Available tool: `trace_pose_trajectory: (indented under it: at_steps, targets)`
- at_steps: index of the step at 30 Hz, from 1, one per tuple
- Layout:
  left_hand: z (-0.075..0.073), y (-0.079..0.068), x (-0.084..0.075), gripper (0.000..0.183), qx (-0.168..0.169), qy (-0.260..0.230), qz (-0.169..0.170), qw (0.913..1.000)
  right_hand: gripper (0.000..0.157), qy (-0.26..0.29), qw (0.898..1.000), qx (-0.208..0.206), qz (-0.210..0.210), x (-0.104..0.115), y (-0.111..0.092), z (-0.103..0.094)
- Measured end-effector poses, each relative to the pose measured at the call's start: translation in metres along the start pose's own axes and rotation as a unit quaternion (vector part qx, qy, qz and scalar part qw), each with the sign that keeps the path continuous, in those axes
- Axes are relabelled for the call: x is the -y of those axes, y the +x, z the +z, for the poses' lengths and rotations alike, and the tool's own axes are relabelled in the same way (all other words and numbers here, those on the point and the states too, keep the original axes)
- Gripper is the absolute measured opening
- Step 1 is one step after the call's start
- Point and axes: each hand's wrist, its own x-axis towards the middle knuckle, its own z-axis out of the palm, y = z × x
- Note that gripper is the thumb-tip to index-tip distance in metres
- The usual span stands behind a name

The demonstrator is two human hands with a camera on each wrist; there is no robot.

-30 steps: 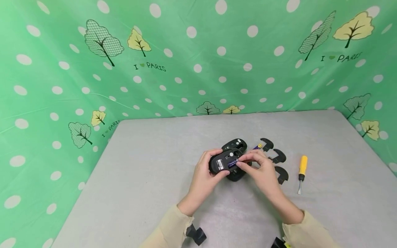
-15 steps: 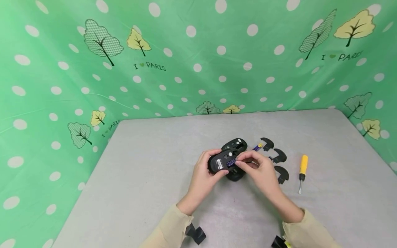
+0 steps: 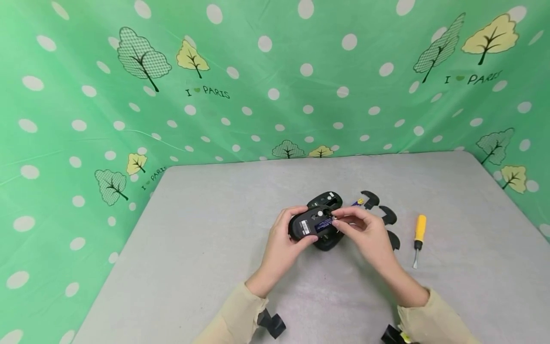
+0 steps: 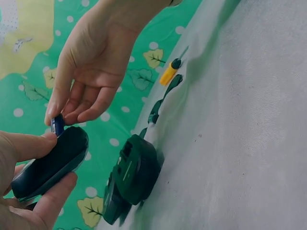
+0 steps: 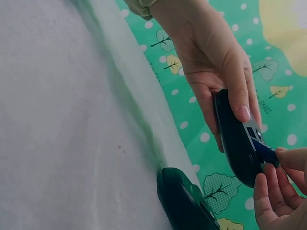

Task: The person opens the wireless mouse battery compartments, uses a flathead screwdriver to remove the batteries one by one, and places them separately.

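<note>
My left hand (image 3: 279, 246) grips a black computer mouse (image 3: 304, 228) by its sides, underside up, above the table. With thumb and fingers, my right hand (image 3: 369, 239) pinches the end of a blue battery (image 3: 323, 224) at the mouse's battery slot. In the right wrist view the battery (image 5: 264, 150) lies at a slant, one end at the slot and the other raised in the fingertips. Behind and beneath the held mouse are two more black mice, one farther back (image 3: 325, 199) and one nearer (image 3: 328, 243), partly hidden by it.
A loose blue and yellow battery (image 3: 357, 202) lies right of the mice. Black battery covers (image 3: 388, 215) form a row beside it, the nearest partly behind my right hand. Farther right is a yellow-handled screwdriver (image 3: 419, 230). A green dotted cloth hangs behind the grey table (image 3: 206, 205).
My right hand has shifted slightly right, its fingertips now at the battery's right end, and more of the battery shows. The left hand and mouse have stayed nearly still.
</note>
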Motion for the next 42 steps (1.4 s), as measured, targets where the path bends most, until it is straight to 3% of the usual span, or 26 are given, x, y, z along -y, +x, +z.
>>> trace_pose_trajectory:
  at_steps: [21, 28, 35, 42]
  targets:
    - [-0.002, -0.001, 0.0, 0.057, 0.007, 0.001, -0.006, 1.0, 0.02, 0.014, 1.0, -0.013, -0.015, -0.002, -0.001, -0.016]
    - [-0.002, 0.0, 0.001, 0.058, 0.008, -0.003, -0.01, 0.9999, 0.021, 0.06, 0.998, -0.019, -0.014, -0.003, -0.003, -0.023]
    - [-0.003, -0.001, 0.002, 0.058, 0.007, -0.002, -0.01, 0.9999, 0.023, 0.016, 1.0, -0.018, 0.005, -0.005, -0.005, -0.034]
    - [-0.003, 0.0, 0.002, 0.058, 0.009, -0.002, -0.01, 0.9999, 0.023, 0.024, 1.0, -0.017, 0.011, -0.01, -0.009, -0.045]
